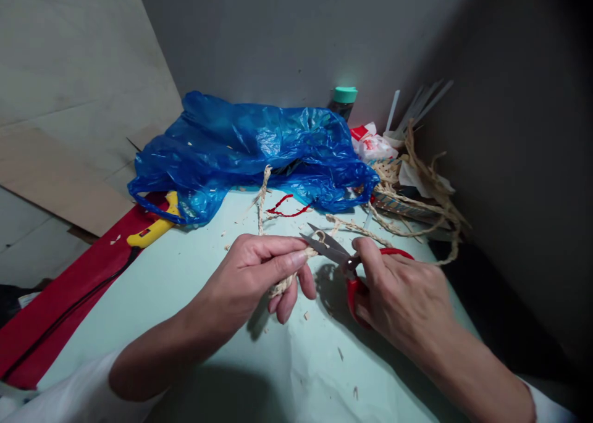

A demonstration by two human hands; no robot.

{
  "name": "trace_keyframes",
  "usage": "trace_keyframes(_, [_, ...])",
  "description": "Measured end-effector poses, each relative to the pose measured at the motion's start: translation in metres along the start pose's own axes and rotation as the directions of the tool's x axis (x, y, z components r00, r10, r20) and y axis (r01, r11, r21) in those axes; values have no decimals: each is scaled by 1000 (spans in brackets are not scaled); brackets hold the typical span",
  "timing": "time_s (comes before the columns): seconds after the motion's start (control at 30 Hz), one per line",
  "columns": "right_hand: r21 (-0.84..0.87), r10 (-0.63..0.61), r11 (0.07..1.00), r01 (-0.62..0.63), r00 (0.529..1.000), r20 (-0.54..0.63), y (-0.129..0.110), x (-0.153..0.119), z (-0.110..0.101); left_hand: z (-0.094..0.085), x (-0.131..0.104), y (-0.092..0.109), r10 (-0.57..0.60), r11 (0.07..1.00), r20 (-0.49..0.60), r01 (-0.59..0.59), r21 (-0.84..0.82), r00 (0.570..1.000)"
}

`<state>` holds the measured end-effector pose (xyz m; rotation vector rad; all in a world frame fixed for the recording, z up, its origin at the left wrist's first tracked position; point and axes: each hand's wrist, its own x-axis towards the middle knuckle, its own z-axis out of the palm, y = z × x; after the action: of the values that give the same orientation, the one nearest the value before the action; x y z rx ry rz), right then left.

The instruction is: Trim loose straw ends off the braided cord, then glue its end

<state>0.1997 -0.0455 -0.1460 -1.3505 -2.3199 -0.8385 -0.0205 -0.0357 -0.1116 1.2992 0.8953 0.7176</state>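
My left hand pinches a pale braided straw cord between thumb and forefinger. One length of the cord stretches away from the hand toward the blue bag. In my right hand is a pair of scissors with red handles and dark metal blades. The blades are parted, pointing left, and a small curled strand of the fibre shows at them, just beyond my left fingertips. Whether the blades touch it I cannot tell. The fingers of my right hand are wrapped around the handles.
A crumpled blue plastic bag lies at the back of the pale green tabletop. Left is a yellow-handled tool with a black cable. More braided cord, a green-lidded jar and white sticks stand right. Red string and scraps lie about.
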Motion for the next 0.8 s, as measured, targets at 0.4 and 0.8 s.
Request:
trace_keyframes(0.4, [420, 198, 864, -277, 955, 222, 11, -2, 9, 4, 3, 3, -54, 955, -48, 38, -296, 997])
trace_keyframes(0.8, [225, 41, 973, -59, 996, 82, 1, 0, 1, 1, 6, 4, -98, 928, -111, 51, -369, 989])
